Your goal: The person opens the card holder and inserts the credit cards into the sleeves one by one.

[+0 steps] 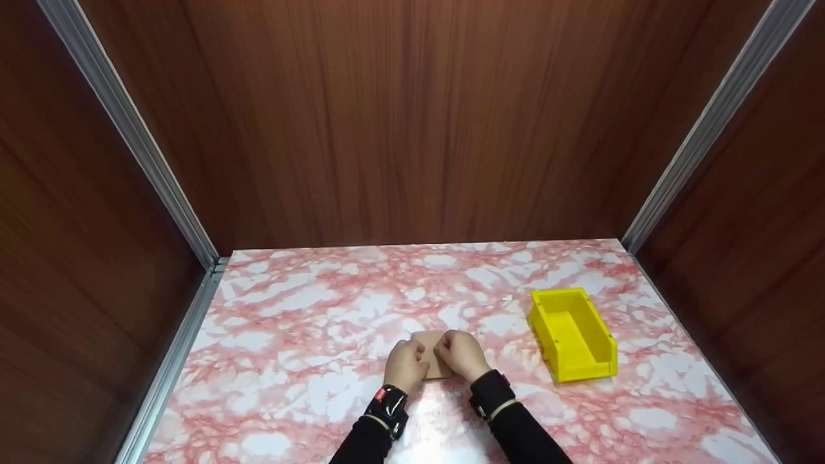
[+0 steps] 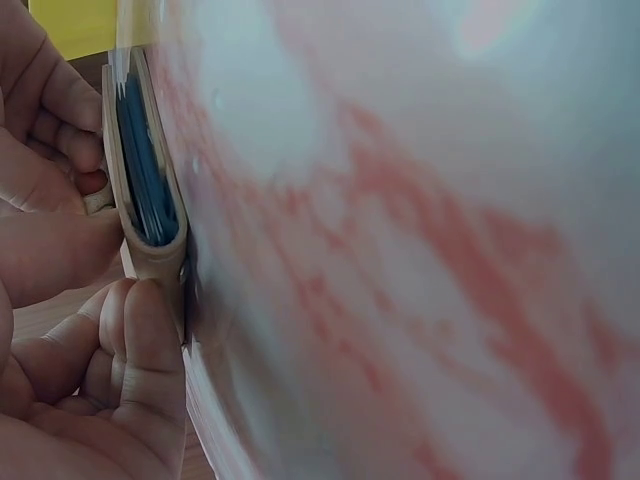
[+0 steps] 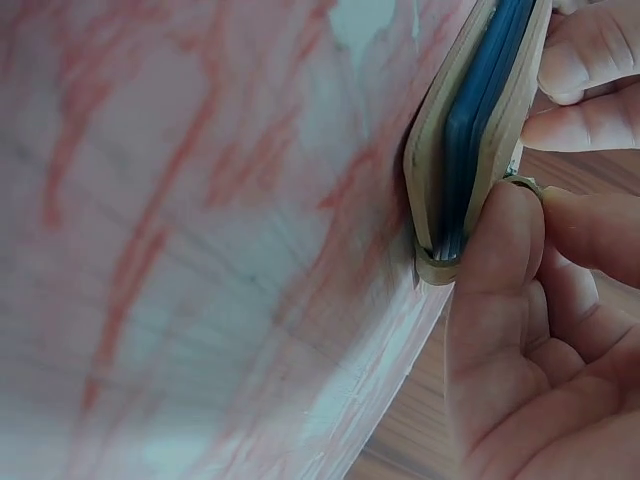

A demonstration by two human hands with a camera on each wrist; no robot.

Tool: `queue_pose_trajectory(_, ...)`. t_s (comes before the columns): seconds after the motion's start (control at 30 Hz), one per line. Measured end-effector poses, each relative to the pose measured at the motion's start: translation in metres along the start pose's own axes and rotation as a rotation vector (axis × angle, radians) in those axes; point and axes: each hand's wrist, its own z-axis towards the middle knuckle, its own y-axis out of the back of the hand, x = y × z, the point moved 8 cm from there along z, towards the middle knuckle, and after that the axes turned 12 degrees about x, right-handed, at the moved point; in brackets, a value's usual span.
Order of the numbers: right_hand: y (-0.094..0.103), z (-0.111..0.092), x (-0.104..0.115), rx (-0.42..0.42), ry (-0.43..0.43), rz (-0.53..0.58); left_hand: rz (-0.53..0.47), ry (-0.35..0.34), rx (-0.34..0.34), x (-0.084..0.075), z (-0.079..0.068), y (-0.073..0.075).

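A tan card holder [image 1: 434,366] lies on the marbled table between my two hands. Blue-tinted sleeves [image 2: 147,175] show between its covers from the open edge. My left hand [image 1: 406,365] holds it at the left, thumb over the top cover and curled fingers against the rounded spine. From the right, my right hand [image 1: 463,354] pinches the end of a narrow strap [image 3: 524,184] between thumb and forefinger, just above the top cover. That strap passes round the holder's right edge, as the right wrist view shows.
To the right stands a yellow open-fronted bin [image 1: 580,370] on the pink and white table [image 1: 290,374]. Brown wood-grain panels [image 1: 412,129] with metal corner rails [image 1: 135,122] close in the back and both sides.
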Motion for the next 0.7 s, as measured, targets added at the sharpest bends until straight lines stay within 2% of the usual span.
queue_pose_trajectory(0.17, 0.000, -0.001, 0.003, 0.009, 0.015, -0.018, -0.021, 0.010, 0.009, 0.001, 0.001, -0.001)
queue_pose_trajectory(0.47, -0.001, -0.004, 0.013, -0.020, 0.066, -0.103, -0.010, -0.018, -0.008, 0.001, 0.000, 0.000)
queue_pose_trajectory(0.7, 0.000, -0.009, 0.023, -0.040, 0.107, -0.182, -0.002, 0.001, 0.002, 0.001, 0.000, -0.001)
